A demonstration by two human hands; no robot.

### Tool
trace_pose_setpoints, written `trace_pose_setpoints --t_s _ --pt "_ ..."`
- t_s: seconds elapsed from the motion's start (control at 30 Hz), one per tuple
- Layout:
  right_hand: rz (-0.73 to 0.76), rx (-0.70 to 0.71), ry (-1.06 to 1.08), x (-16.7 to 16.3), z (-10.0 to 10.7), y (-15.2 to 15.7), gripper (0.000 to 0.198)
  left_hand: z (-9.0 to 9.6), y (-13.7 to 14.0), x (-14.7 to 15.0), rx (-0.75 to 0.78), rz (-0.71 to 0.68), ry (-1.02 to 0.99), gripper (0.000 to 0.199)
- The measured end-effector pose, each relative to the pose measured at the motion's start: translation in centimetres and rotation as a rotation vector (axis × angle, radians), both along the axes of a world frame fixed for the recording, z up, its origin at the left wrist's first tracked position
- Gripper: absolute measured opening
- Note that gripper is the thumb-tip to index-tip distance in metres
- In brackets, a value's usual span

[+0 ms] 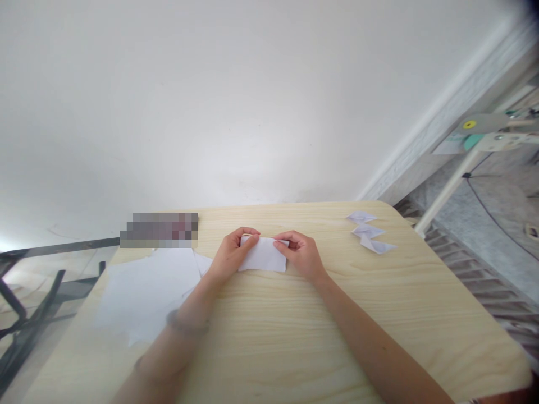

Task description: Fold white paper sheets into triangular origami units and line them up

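A small white rectangle of paper (264, 257) is held just over the middle of the table, its long side running left to right. My left hand (236, 251) pinches its upper left edge between thumb and fingers. At the upper right edge, my right hand (300, 252) grips the same paper, thumb on the near face. Whether the sheet is folded double cannot be made out. Off to the right lie several folded white paper pieces with pointed ends, among them the nearest folded paper piece (376, 245).
Loose white sheets (138, 286) spread over the left of the wooden table (269, 336), partly under my left forearm. A pixelated dark object (160, 230) sits at the back left corner. A white wall rises behind. Beyond the right edge stands a pale metal pole (448, 193).
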State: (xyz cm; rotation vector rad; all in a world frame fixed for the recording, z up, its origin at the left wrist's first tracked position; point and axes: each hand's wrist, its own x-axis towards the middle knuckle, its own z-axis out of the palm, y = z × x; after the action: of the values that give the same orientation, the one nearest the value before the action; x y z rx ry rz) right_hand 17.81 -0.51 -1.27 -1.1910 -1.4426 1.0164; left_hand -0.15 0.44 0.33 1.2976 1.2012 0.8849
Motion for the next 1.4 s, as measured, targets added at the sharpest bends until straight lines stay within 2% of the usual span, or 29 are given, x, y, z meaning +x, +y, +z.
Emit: trace_pose_setpoints --t_s 0.2,0.47,0.77,0.97,1.17,1.4 --pt "-0.012 0.011 -0.008 0.1 -0.1 0.1 0.019 0.1 0.0 0.0 -0.024 -0.001 -0.05 0.034" --pt "-0.035 0.012 0.012 0.1 0.0 0.0 0.019 0.3 0.2 0.1 -0.087 0.095 -0.13 0.037" --pt "-0.046 0.015 -0.005 0.2 0.1 0.0 0.02 0.1 0.2 0.0 -0.086 0.102 -0.182 0.037" --pt "-0.033 -0.001 -0.013 0.3 0.1 0.2 0.019 0.0 0.1 -0.1 -0.039 0.068 -0.127 0.042" --pt "-0.013 0.064 -0.161 -0.1 1.0 -0.1 0.017 0.1 -0.2 0.2 -0.005 0.001 -0.052 0.043" --pt "-0.023 0.095 -0.206 -0.4 0.9 -0.3 0.017 -0.1 -0.6 0.6 0.045 -0.037 0.018 0.04"
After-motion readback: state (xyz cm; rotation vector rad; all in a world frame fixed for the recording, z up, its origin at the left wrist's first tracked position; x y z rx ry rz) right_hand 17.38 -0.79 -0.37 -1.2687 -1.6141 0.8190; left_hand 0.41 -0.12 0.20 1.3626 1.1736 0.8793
